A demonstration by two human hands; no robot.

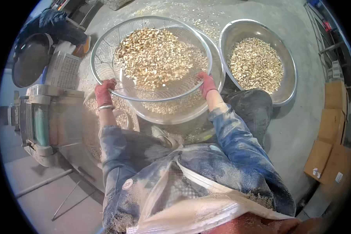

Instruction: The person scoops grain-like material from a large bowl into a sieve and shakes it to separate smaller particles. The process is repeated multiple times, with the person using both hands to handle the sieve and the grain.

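Note:
My left hand [105, 93], in a red glove, grips the near left rim of a large round wire-mesh sieve [105, 61]. On the near right rim of the sieve, my right hand [207, 84], also in a red glove, is closed. Coarse tan chopped pieces [155, 55] lie heaped in the sieve, mostly in its far middle part. The sieve is held over a wide metal basin [175, 118], where finer pieces [163, 107] show below the mesh. At the right, a second metal basin [291, 84] holds similar pale pieces [256, 64].
Pale pieces [121, 117] lie in a container beside my left arm. A machine with a green part [41, 124] and a white plastic crate [64, 68] stand at the left. Cardboard boxes [330, 124] are stacked at the right. Bits litter the concrete floor [175, 10] beyond the basins.

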